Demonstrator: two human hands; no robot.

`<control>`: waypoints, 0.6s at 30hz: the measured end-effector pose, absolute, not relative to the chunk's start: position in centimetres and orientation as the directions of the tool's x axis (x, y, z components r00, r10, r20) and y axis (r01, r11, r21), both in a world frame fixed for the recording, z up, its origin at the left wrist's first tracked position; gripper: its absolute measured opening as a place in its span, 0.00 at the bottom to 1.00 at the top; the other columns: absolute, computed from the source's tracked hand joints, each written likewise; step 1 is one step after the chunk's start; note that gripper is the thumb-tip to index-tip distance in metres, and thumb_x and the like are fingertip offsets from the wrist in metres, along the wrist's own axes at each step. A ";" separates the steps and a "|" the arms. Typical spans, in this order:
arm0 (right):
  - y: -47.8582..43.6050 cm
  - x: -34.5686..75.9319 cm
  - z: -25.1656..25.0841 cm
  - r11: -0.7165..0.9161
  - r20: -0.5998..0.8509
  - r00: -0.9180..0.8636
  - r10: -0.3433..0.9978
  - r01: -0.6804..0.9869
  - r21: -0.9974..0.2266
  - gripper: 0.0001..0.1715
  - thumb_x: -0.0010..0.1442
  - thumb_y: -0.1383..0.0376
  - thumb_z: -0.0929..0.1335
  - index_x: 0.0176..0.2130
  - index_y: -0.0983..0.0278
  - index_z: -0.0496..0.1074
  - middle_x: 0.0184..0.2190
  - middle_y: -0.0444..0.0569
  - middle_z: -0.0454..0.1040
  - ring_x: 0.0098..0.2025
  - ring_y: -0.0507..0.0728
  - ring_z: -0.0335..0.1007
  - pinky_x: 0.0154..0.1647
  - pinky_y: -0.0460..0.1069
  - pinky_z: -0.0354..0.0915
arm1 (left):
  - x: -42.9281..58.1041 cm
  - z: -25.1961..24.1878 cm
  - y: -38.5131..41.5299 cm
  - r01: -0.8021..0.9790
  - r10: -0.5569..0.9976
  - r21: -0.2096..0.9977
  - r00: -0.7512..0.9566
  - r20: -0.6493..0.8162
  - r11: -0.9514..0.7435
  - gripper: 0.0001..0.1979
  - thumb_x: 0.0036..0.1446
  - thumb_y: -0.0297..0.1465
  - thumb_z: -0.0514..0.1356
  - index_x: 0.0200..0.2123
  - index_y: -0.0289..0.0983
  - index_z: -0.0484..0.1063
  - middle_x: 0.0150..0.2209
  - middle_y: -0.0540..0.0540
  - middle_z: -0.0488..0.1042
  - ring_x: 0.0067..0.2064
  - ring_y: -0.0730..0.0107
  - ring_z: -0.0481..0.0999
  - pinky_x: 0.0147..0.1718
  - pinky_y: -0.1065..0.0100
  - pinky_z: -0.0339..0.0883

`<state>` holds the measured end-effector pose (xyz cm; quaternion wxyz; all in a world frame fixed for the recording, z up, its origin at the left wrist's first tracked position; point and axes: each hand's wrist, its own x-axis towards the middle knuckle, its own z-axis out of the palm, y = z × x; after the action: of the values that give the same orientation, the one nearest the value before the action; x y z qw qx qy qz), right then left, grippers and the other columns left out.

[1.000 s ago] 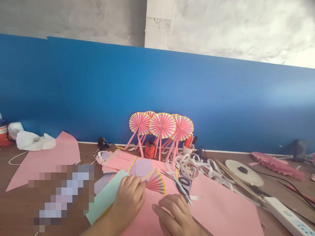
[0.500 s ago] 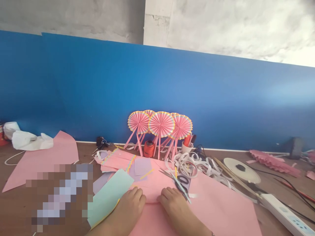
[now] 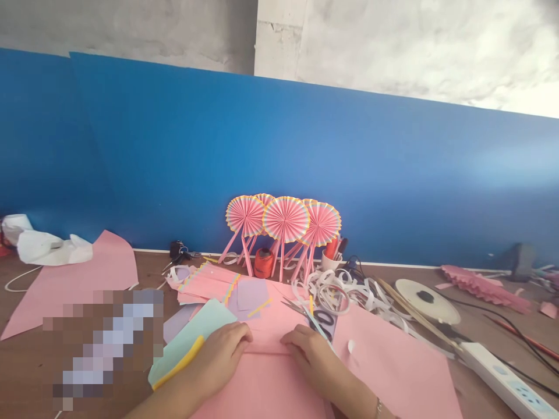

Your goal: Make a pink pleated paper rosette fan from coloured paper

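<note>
A sheet of pink paper (image 3: 266, 384) lies in front of me, with a narrow fold running across it. My left hand (image 3: 225, 352) is closed on the left end of this fold, thumb and fingers together. At the right end, my right hand (image 3: 310, 352) pinches the same fold, its fingers curled down. Scissors (image 3: 324, 320) with dark handles lie just beyond my right hand. Light green paper (image 3: 198, 326) with a yellow strip (image 3: 186, 359) is beside and partly under my left forearm. Past the hands are purple paper pieces (image 3: 252, 294) and pleated pink paper (image 3: 212, 282).
Several round pink paper fans (image 3: 286, 219) stand against the blue partition (image 3: 174, 145). Curled white strips (image 3: 336, 291), a round cream lid-like disc (image 3: 428, 301) and a white power strip (image 3: 502, 372) lie to the right. Larger pink paper (image 3: 87, 285) lies left, near a blurred-out patch.
Both hands have shifted from lying over the paper to pinching its fold, and the left wrist has moved left. The green paper and yellow strip have shifted slightly. The scissors stay put.
</note>
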<state>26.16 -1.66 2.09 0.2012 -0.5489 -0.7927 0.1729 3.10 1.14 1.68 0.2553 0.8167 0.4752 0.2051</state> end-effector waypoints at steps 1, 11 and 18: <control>-1.5 26.2 1.9 0.336 0.137 -0.311 0.940 0.792 -0.510 0.18 0.61 0.74 0.59 0.38 0.63 0.76 0.34 0.50 0.74 0.38 0.56 0.71 0.39 0.48 0.64 | 3.2 1.6 1.2 0.671 0.881 0.611 0.462 0.099 -0.420 0.11 0.57 0.22 0.49 0.31 0.40 0.68 0.33 0.50 0.74 0.38 0.67 0.73 0.36 0.69 0.62; -0.8 25.7 1.7 0.215 0.151 -0.155 0.976 0.774 -0.595 0.11 0.50 0.77 0.61 0.28 0.64 0.68 0.27 0.44 0.69 0.29 0.52 0.65 0.30 0.46 0.58 | 3.3 0.6 1.4 0.693 0.878 0.573 0.467 0.106 -0.437 0.14 0.60 0.23 0.44 0.29 0.38 0.67 0.33 0.48 0.69 0.37 0.67 0.71 0.36 0.66 0.63; -0.3 25.7 1.5 0.174 0.124 -0.125 0.984 0.782 -0.598 0.08 0.48 0.76 0.62 0.25 0.63 0.66 0.22 0.41 0.67 0.26 0.51 0.62 0.26 0.44 0.55 | 3.3 0.1 1.8 0.706 0.868 0.538 0.486 0.103 -0.460 0.14 0.59 0.20 0.43 0.31 0.38 0.64 0.34 0.49 0.69 0.36 0.69 0.69 0.35 0.69 0.61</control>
<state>25.71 -0.27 1.49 0.2538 -0.6109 -0.7230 0.1991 3.33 1.80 0.08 0.2178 0.8339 0.4720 0.1853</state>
